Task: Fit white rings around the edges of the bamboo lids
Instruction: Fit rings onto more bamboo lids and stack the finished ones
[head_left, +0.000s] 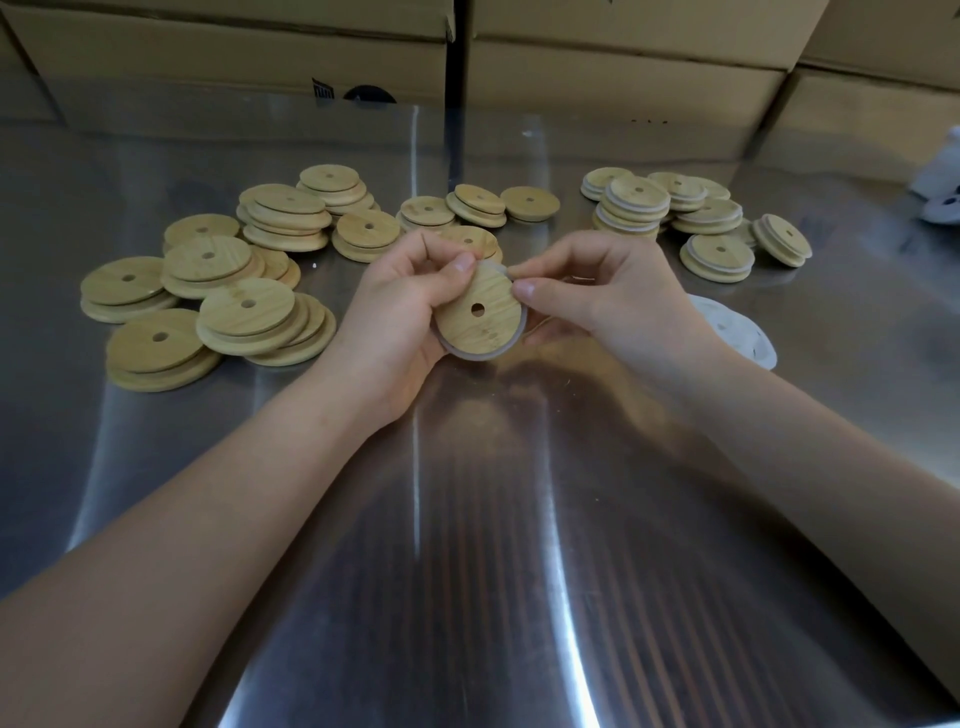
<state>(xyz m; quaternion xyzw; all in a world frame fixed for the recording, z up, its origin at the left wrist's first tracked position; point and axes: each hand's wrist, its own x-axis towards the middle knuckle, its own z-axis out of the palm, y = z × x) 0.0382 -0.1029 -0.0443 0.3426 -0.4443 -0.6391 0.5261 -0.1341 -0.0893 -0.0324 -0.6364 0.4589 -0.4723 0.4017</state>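
Observation:
My left hand (400, 306) grips a round bamboo lid (480, 312) with a small centre hole, tilted toward me above the steel table. A translucent white ring (470, 353) hugs the lid's lower rim. My right hand (587, 296) pinches the ring at the lid's top edge between thumb and forefinger. Several bare bamboo lids (244, 312) lie in loose stacks to the left and behind. Lids with white rings fitted (717, 254) are piled at the back right. Loose white rings (737, 332) lie on the table just right of my right wrist.
The work surface is a shiny steel table (467, 545). Cardboard boxes (623, 78) stand in a row along its far edge. A white object (943, 192) sits at the far right edge of the table.

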